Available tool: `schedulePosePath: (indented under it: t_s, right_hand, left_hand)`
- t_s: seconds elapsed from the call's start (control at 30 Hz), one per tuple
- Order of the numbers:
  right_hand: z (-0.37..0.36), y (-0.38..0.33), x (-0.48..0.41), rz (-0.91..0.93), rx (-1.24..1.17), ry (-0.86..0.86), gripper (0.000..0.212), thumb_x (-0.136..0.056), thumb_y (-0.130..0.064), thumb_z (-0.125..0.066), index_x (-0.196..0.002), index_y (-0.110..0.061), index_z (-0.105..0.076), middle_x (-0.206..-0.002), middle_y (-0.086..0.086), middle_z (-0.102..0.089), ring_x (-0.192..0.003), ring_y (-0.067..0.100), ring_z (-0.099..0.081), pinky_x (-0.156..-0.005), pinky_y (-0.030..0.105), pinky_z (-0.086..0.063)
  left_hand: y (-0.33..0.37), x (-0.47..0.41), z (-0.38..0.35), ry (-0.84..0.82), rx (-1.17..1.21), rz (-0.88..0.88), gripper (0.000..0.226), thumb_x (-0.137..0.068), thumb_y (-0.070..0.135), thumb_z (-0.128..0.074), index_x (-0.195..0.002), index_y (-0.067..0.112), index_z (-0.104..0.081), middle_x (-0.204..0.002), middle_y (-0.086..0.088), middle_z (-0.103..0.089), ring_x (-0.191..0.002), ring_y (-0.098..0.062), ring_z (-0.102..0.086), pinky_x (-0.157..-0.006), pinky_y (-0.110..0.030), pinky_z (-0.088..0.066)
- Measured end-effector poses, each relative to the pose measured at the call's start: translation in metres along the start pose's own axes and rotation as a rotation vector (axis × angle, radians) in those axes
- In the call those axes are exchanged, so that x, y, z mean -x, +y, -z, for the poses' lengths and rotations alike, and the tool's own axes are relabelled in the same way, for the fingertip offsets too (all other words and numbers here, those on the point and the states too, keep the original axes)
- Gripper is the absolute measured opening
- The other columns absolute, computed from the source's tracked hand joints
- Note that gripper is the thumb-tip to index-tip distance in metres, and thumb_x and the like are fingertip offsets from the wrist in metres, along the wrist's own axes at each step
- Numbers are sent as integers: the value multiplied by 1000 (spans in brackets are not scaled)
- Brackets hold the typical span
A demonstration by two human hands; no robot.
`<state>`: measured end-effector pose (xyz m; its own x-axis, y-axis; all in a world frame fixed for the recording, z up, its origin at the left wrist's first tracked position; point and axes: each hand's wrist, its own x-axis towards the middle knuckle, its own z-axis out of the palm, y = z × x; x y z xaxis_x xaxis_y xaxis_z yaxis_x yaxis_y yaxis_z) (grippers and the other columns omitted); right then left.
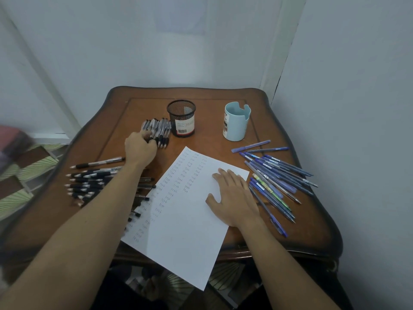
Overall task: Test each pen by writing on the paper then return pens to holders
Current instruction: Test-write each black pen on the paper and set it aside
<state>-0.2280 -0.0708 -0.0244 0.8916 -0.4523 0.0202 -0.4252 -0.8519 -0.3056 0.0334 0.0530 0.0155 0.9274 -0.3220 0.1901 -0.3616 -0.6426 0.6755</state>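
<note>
Black pens (pixel 93 180) lie heaped at the left edge of a wooden table (pixel 297 229), tips pointing left, with a person's two bare arms stretched over the tabletop. What do we see the hands doing? (Desk)

We see the left hand (pixel 139 148) at a bundle of black pens (pixel 159 130) lying just left of the black mesh holder (pixel 181 118), its fingers curled round the bundle's near ends. The right hand (pixel 233 198) lies flat on the paper (pixel 178 231), fingers straight and spread, pinching nothing. (Photographer)

And where do we place the other pens? (Desk)

Blue pens (pixel 279 175) fan out on the table to the right of the paper, the nearest just beside the right hand. Two of them lie a little apart, closer to the light blue holder (pixel 237 121), which stands upright to the right of the mesh one. A single black pen (pixel 98 163) lies alone just beyond the heap, and the left forearm crosses over that heap. The sheet sits aslant in the middle, its left part filled with columns of the handwritten word "test", its near corner hanging past the table edge. (Photographer)
</note>
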Motion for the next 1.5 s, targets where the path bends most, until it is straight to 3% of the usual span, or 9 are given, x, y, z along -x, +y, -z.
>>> schedulePosePath:
  t_s: [0.13, 0.3, 0.47, 0.6, 0.77, 0.9, 1.13, 1.33, 1.5]
  right_hand:
    - [1, -1, 0, -5, -1, -13, 71, -89, -63, -26, -153, -32, -24, -166, -7, -14, -153, 17, -9, -115, 34, 6]
    - [2, -2, 1, -7, 6, 1, 64, -96, -59, -35, -153, -31, -24, -166, -7, -14, -153, 17, -8, -113, 33, 7]
    - [2, -3, 1, -10, 5, 4, 63, -97, -58, -36, -152, -32, -24, -166, -8, -14, -153, 17, -9, -113, 33, 7]
    - [2, -3, 1, -9, 0, -2, 65, -94, -60, -34, -152, -32, -25, -166, -7, -14, -153, 17, -9, -115, 34, 4]
    - [2, -3, 1, -7, 0, -3, 66, -94, -60, -33, -152, -32, -24, -166, -7, -14, -153, 17, -9, -112, 33, 7]
    - [3, -3, 1, -7, 0, 2, 63, -97, -58, -37, -153, -31, -24, -166, -7, -14, -153, 17, -9, -112, 33, 8]
    - [3, -3, 1, -12, -1, -8, 63, -98, -58, -38, -153, -32, -23, -166, -8, -13, -153, 17, -8, -112, 33, 8]
    - [3, -3, 2, -13, -1, -18, 70, -90, -63, -29, -153, -32, -24, -166, -8, -15, -153, 17, -10, -114, 33, 6]
    - [2, -3, 1, -22, -12, -26, 74, -86, -65, -24, -153, -33, -24, -165, -9, -15, -153, 16, -9, -121, 38, 0]
  left_hand:
    - [-17, 5, 14, 61, -204, 38, 16, -93, 20, -61, -103, 19, -73, -102, -3, -71, -105, -25, -61, -109, -51, -33]
    - [-27, 8, 35, -54, -645, 231, 28, -93, 32, -61, -113, 13, -64, -136, -14, -55, -134, -35, -40, -113, -57, -24]
    - [-38, 2, 37, -101, -672, 340, 16, -93, 24, -66, -101, 10, -62, -111, -14, -65, -117, -35, -54, -112, -55, -28]
    - [-37, 3, 37, -61, -653, 287, 12, -93, 24, -67, -95, 13, -63, -107, -13, -68, -117, -34, -54, -110, -53, -29]
    - [-22, 13, 28, 68, -438, -24, 26, -101, 29, -55, -125, 21, -61, -121, -7, -68, -134, -31, -48, -121, -52, 4]
    - [0, 31, 22, 131, -48, -332, 29, -106, 24, -46, -130, 12, -56, -104, -12, -65, -91, -25, -61, -95, -46, -47]
    - [24, 62, 12, 59, 43, -423, 67, -90, 73, -36, -48, 21, -44, -44, 9, -41, -45, -13, -43, -50, -27, -33]
    - [36, 79, 4, -25, 191, -368, 61, -89, 59, -46, -60, 9, -67, -50, -3, -54, -49, -21, -50, -52, -34, -40]
    - [41, 87, -1, -117, 370, -384, 18, -97, 23, -65, -114, 24, -73, -113, 8, -69, -108, -6, -63, -89, -23, -52]
